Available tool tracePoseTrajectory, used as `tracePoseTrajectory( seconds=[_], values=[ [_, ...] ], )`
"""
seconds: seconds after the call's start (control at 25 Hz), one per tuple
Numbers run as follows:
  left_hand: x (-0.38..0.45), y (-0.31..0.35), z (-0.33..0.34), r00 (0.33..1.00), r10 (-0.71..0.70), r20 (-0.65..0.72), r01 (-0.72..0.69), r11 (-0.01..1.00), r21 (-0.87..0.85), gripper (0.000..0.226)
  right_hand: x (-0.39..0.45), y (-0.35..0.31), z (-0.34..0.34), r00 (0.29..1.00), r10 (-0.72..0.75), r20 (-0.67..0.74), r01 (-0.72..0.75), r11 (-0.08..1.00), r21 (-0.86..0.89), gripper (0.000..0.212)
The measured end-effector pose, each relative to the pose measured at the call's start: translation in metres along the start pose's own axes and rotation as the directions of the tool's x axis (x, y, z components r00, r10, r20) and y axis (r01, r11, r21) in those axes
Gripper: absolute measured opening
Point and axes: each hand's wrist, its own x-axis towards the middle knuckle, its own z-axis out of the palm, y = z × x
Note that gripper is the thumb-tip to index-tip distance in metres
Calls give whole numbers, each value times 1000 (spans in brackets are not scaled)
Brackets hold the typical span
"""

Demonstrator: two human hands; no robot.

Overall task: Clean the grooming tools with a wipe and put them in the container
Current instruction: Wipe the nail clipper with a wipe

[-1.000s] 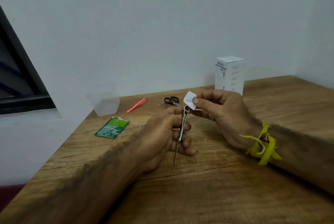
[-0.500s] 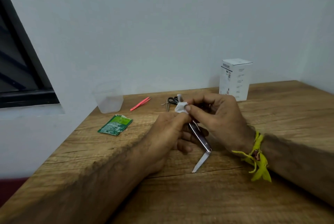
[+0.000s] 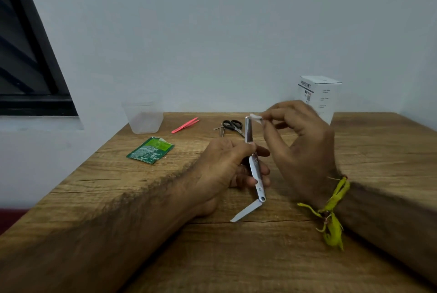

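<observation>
My left hand (image 3: 224, 165) grips a silver nail clipper (image 3: 255, 169) around its middle, held nearly upright above the table, its thin file blade swung out at the lower end. My right hand (image 3: 300, 141) pinches a small white wipe (image 3: 256, 117) against the clipper's top end. Black-handled scissors (image 3: 233, 125) and pink tweezers (image 3: 185, 125) lie on the wooden table (image 3: 260, 257) behind my hands. A clear plastic container (image 3: 144, 116) stands at the back left, with nothing visible inside it.
A torn green wipe sachet (image 3: 151, 151) lies in front of the container. A white carton (image 3: 319, 97) stands at the back right by the wall. The table's left edge runs diagonally, below a dark window frame (image 3: 30, 68).
My left hand has turned the clipper so its flat side and swung-out file show. My right hand has brought the wipe to the clipper's top end.
</observation>
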Motion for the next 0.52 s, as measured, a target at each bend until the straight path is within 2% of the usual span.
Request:
tracePoseTrajectory(
  seconds=[0.32,0.52],
  values=[
    [-1,-2,2,999,20,36,-20,1000,16,37,-2,2,4,980,-151,133,171,974,-152,9],
    [-1,-1,2,998,27,49,-27,1000,7,32,-2,5,5,978,-173,120,190,970,-154,10]
  ],
)
